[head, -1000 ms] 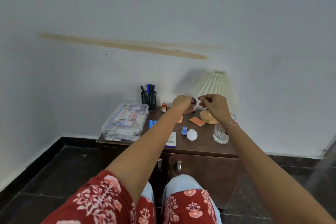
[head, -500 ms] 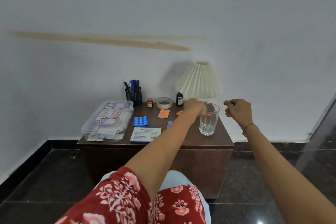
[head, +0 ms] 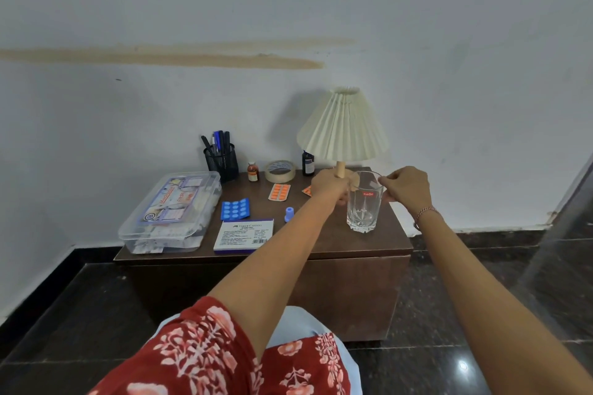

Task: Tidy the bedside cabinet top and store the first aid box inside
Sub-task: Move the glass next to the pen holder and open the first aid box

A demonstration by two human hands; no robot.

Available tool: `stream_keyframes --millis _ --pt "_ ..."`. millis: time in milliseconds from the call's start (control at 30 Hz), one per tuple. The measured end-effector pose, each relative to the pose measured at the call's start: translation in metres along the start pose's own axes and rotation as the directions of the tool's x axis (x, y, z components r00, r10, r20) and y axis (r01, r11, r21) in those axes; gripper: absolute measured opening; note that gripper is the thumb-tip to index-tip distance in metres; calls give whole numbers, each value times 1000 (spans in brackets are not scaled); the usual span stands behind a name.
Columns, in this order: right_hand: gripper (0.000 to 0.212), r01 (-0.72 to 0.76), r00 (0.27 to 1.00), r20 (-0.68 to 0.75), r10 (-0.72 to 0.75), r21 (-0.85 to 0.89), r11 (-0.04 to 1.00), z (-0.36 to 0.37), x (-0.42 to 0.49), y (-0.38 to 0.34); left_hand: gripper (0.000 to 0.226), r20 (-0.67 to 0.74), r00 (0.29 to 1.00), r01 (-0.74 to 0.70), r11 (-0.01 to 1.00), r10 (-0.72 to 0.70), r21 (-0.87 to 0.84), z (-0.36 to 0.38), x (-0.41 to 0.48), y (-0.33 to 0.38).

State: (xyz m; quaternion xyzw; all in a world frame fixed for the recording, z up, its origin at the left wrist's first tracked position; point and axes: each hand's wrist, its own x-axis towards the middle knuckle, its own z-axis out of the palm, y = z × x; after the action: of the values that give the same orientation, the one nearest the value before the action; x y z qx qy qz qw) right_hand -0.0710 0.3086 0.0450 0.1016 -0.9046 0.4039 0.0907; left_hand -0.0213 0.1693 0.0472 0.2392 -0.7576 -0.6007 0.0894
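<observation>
The clear plastic first aid box (head: 173,212), lid on, sits at the left end of the brown bedside cabinet top (head: 321,240). An empty drinking glass (head: 364,205) stands at the right end. My right hand (head: 406,187) has its fingers curled, and the thumb and forefinger pinch the glass's right rim. My left hand (head: 330,187) is curled with its back to me, between the lamp stem and the glass's left side. Whatever it holds is hidden.
On the top are a pleated lamp (head: 341,128), dark bottle (head: 307,163), tape roll (head: 279,170), small orange bottle (head: 253,171), mesh pen holder (head: 221,160), orange pill strip (head: 279,192), blue pill strip (head: 235,209), blue cap (head: 288,213) and a white-and-purple box (head: 244,234). Dark tiled floor surrounds the cabinet.
My right hand has moved left from open air to the glass rim. The left hand has come away from the dark bottle to beside the glass. The view has pulled back.
</observation>
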Motion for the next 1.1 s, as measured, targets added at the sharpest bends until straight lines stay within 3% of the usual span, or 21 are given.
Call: stream_keyframes --millis 100,267,467,700,800,1100 --pt "36 -2 1000 14 2 -14 1000 5 1 -1 32 13 998 65 997 -65 -46 0 0 -4" --pt "35 -60 996 64 60 -13 998 8 1 4 31 -26 994 110 994 -109 22 5 -1 -3" --pt "29 -14 994 108 22 -73 997 2 -9 -7 31 -59 998 -11 982 22 186 5 -5 3" --pt "30 105 993 62 -101 -63 992 -18 -20 -33 26 -70 984 -133 940 162 313 -18 -22 23" --pt "29 119 992 37 -118 -40 992 -24 -26 -48 37 -120 966 -169 908 230 384 -32 -31 32" --pt "29 238 971 -3 -239 -73 969 -18 -56 -120 29 -197 929 -207 881 314 425 -102 -57 41"
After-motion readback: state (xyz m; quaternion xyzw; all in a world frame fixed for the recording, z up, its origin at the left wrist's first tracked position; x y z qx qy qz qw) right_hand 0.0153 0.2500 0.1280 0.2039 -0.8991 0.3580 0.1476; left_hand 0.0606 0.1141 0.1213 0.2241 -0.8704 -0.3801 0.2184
